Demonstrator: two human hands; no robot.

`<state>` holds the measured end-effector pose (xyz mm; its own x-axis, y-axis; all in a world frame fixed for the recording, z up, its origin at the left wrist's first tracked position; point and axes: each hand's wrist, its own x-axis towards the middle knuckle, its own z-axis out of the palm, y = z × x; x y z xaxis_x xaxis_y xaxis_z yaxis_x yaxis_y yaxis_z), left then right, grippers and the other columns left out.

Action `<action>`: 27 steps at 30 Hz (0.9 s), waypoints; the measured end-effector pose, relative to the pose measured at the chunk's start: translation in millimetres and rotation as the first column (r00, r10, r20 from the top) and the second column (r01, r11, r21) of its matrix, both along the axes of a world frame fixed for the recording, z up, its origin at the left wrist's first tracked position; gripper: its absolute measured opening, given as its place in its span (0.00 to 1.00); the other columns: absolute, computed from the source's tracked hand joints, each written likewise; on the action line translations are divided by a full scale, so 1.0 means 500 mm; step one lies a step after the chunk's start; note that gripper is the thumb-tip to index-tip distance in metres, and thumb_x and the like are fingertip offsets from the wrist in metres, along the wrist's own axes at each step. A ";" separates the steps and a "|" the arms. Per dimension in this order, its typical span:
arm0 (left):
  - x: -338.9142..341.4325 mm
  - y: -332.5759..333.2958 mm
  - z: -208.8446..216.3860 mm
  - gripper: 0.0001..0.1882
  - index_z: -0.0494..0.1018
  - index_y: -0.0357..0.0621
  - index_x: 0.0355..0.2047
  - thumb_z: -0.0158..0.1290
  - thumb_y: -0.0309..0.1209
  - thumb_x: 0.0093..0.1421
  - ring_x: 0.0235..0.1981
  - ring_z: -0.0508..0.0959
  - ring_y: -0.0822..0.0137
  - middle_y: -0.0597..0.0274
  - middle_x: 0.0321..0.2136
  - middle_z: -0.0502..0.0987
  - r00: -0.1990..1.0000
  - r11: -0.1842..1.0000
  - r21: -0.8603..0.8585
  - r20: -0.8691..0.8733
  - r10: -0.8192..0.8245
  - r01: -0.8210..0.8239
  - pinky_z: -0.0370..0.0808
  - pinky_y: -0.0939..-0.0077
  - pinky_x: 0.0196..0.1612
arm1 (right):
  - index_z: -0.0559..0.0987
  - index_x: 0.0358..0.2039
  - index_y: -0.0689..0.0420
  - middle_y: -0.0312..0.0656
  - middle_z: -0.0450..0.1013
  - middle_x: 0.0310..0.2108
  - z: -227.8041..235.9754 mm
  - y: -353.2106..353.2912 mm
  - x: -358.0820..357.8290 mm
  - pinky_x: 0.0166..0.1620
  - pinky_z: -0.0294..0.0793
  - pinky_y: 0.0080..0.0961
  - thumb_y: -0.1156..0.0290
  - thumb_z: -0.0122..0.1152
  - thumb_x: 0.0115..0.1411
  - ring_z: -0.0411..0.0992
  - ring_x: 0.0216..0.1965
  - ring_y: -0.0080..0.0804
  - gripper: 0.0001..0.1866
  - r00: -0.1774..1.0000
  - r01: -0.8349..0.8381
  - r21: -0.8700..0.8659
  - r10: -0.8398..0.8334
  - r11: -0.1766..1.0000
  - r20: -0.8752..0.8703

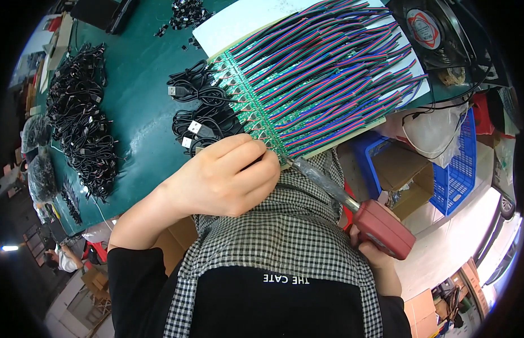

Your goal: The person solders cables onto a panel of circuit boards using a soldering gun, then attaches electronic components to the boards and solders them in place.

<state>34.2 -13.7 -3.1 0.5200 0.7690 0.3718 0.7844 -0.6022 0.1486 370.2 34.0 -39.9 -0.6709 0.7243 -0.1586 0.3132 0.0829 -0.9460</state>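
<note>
A green circuit board panel (276, 121) lies on a white board (231, 28), with rows of striped red, blue, green and black wires (329, 73) across it. Along its left edge, thin wire ends from black USB cables (202, 96) meet the pads. My left hand (225, 174) is closed in a pinch at the panel's near left corner, on what looks like a USB cable, mostly hidden by the fingers. My right hand (374, 250) grips a red-handled soldering gun (386, 230). Its long barrel points up and left, the tip close to the left fingertips at the panel edge.
On the green table (140, 112), a long heap of black USB cables (84, 124) lies at left. Small black parts (188, 14) are scattered at the back. A fan (425, 28) stands back right. Below the table's right side are a blue crate (453, 174) and a cardboard box (403, 174).
</note>
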 end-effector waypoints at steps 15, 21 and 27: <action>0.002 0.003 0.011 0.07 0.71 0.38 0.22 0.56 0.24 0.41 0.31 0.71 0.68 0.63 0.28 0.70 0.999 0.999 -0.029 -0.020 0.039 -0.039 0.76 0.78 0.35 | 0.72 0.45 0.70 0.44 0.76 0.33 0.007 -0.009 -0.003 0.37 0.74 0.23 0.60 0.73 0.39 0.77 0.32 0.33 0.36 0.997 0.026 -0.207 -0.040 0.978 -0.065; 0.002 0.005 0.013 0.07 0.71 0.37 0.23 0.56 0.23 0.41 0.31 0.71 0.68 0.63 0.28 0.70 0.999 0.999 -0.038 -0.026 0.036 -0.037 0.76 0.78 0.35 | 0.74 0.42 0.67 0.45 0.76 0.32 0.008 -0.020 -0.003 0.36 0.75 0.24 0.71 0.68 0.37 0.77 0.32 0.36 0.28 0.990 0.139 -0.167 -0.138 0.976 0.018; 0.000 0.003 0.005 0.12 0.73 0.36 0.27 0.56 0.24 0.38 0.29 0.73 0.65 0.60 0.28 0.70 1.000 0.999 -0.031 0.007 0.020 -0.019 0.75 0.75 0.28 | 0.76 0.40 0.65 0.46 0.76 0.33 0.014 -0.021 -0.003 0.35 0.75 0.24 0.74 0.67 0.36 0.77 0.31 0.39 0.26 0.989 0.098 -0.060 -0.091 0.993 0.116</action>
<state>34.4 -12.1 -0.6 0.5020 0.7903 0.3513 0.7947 -0.5818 0.1731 368.8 23.4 -32.7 -0.5749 0.7694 -0.2783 0.4219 -0.0127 -0.9066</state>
